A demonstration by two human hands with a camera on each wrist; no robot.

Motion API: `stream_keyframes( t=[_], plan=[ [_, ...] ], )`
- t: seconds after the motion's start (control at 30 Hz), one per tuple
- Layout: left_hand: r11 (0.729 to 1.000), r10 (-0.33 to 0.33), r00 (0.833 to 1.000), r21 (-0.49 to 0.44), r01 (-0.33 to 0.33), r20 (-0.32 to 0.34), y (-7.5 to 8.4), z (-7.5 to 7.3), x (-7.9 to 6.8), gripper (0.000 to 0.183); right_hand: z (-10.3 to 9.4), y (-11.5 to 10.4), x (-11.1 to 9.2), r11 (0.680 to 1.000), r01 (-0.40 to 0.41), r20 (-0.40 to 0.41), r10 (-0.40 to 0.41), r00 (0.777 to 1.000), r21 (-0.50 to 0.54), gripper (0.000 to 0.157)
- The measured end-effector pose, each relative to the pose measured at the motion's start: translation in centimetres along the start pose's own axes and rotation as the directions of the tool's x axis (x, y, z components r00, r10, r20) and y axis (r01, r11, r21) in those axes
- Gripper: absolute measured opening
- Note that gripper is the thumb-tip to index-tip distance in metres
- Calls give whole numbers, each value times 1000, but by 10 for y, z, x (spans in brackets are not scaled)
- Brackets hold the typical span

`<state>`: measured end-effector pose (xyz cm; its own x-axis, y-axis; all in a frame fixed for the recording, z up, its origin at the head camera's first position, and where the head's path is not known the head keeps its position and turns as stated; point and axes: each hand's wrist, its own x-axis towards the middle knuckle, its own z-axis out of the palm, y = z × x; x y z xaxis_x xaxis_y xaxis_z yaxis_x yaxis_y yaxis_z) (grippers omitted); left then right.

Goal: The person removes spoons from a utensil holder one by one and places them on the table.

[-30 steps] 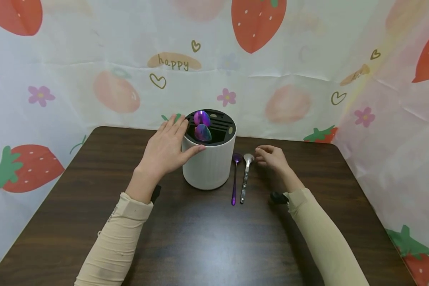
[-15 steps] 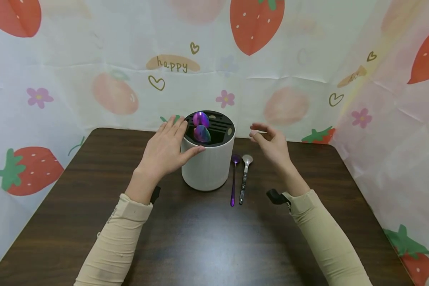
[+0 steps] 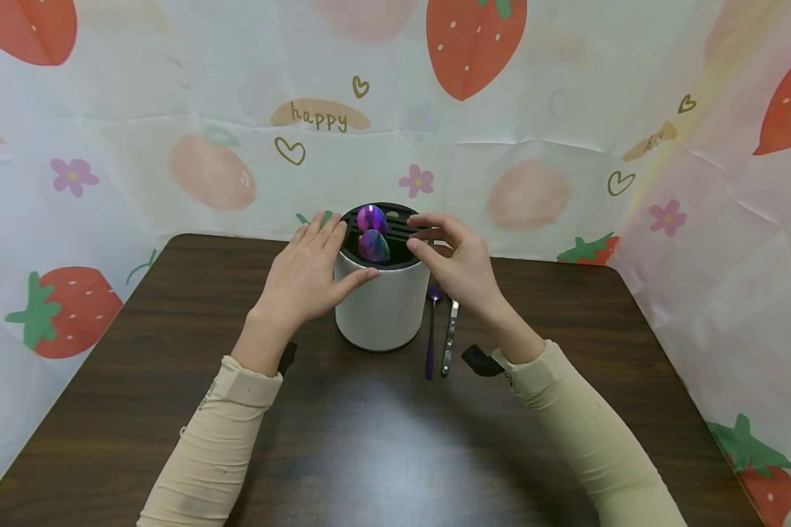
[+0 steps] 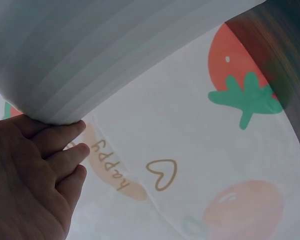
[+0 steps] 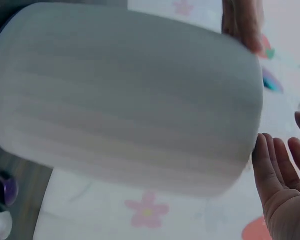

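Note:
A white ribbed utensil holder [image 3: 377, 311] with a black slotted top stands near the back of the table. From its top rise the bowls of two iridescent purple spoons [image 3: 372, 219]. My left hand [image 3: 303, 278] rests against the holder's left side, fingers straight along the upper rim and thumb across the front. Over the right part of the top is my right hand [image 3: 460, 263], thumb and fingers apart with nothing between them. In the right wrist view its fingertips lie right at the rim. Beside the holder lie a thin purple spoon [image 3: 431, 337] and a silver spoon [image 3: 449, 340] with a patterned handle.
The dark wooden table [image 3: 369, 461] has rounded back corners. A strawberry-printed cloth [image 3: 534, 110] hangs close behind it and along the sides. A dark wrist strap piece [image 3: 483, 361] sticks out from the right sleeve.
My right hand rose from beside the silver spoon's bowl, then moved left over the holder's top, now covering that bowl from view. The left hand and both table spoons stayed in place.

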<state>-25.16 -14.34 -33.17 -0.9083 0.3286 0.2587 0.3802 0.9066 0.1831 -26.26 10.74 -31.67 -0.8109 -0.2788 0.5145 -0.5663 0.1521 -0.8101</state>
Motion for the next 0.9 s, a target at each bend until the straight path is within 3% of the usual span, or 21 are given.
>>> stream_keyframes(
  t=[0.2, 0.43, 0.7, 0.9],
  plan=[
    [1000, 0, 1000, -9, -1, -7, 0, 0, 0, 100, 20, -2, 4, 991, 111, 64, -106, 992, -71, 32],
    [1000, -3, 1000, -8, 3, -12, 0, 0, 0, 99, 32, -3, 6, 966, 183, 103, -166, 981, -183, 34],
    [1000, 4, 1000, -1, -4, -19, 0, 0, 0, 100, 35, -7, 8, 960, 160, 96, -141, 985, -230, 33],
    [1000, 0, 1000, -4, 0, -7, 0, -1, 0, 100, 33, -9, 8, 974, 115, 74, -102, 992, -196, 32]
  ],
)
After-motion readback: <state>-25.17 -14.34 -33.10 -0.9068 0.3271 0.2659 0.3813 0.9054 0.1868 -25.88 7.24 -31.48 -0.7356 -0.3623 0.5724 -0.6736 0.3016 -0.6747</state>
